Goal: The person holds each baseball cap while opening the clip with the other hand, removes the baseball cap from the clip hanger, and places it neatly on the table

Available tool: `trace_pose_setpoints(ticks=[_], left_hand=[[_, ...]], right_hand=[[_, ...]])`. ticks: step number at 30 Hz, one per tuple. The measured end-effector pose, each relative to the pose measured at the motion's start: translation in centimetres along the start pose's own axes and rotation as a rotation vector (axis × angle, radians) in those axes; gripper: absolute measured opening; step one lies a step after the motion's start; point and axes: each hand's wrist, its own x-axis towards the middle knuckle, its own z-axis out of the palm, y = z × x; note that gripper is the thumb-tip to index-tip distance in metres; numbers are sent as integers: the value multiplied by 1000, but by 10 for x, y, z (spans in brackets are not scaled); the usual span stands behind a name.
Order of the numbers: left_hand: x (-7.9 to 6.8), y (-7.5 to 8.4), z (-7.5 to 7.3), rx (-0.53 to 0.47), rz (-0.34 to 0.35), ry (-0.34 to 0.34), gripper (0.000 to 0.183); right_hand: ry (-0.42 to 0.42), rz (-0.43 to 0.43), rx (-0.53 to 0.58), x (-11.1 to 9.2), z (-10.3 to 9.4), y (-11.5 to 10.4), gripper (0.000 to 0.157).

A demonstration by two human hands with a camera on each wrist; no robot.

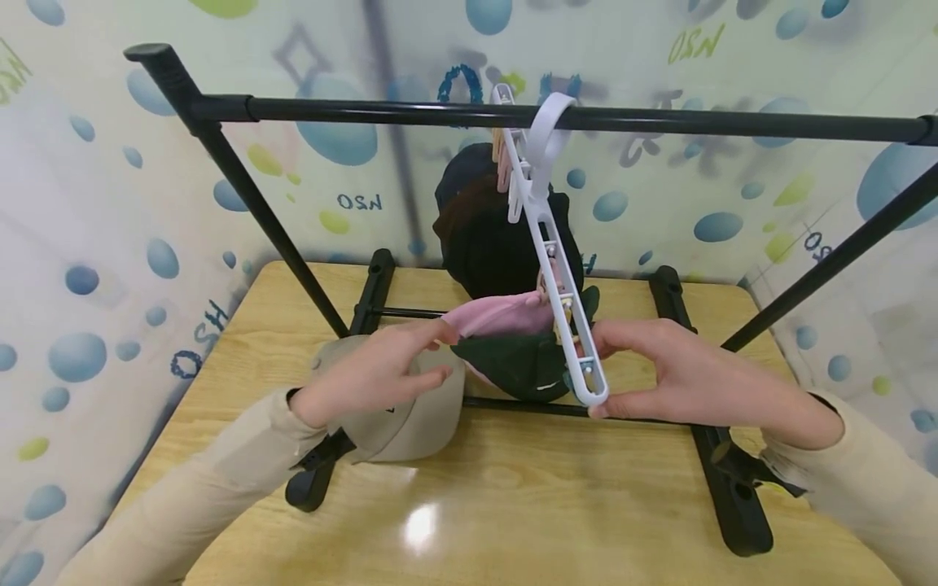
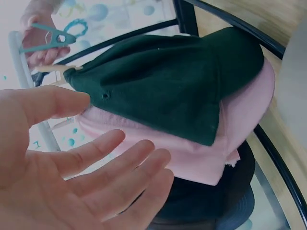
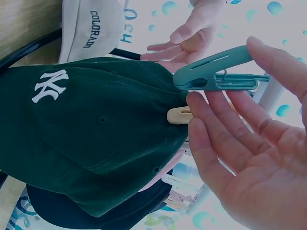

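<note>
Left of centre in the head view, my left hand (image 1: pixel 381 370) hides much of the beige cap (image 1: pixel 414 431). Right of centre, the hanger (image 1: pixel 541 185) mostly covers the teal clip (image 3: pixel 206 72) my right hand (image 1: pixel 692 378) pinches. Upper middle, overlapped dark caps (image 1: pixel 487 244) defy my counting. My 2 sleeves (image 1: pixel 198 488) are cut off at the lower corners.

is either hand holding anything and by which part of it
The right hand pinches the teal clothespin by its handle ends; the left hand holds nothing.

L hand (image 1: pixel 381 370): fingers (image 2: pixel 103 144) loose, thumb (image 2: pixel 62 101) apart. R hand (image 1: pixel 681 374) in pinch. Arms (image 1: pixel 194 492) fwd.
</note>
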Motion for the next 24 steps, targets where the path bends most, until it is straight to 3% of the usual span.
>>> trace_pose_setpoints(ticks=[8, 13, 24], left_hand=[[13, 11, 11, 23, 162, 65, 31], [20, 19, 16, 51, 225, 100, 31], [46, 22, 23, 29, 374, 95, 39]], right_hand=[[13, -4, -3, -1, 3, -1, 35], [22, -19, -1, -1, 5, -2, 36], [44, -37, -10, -1, 9, -3, 37]])
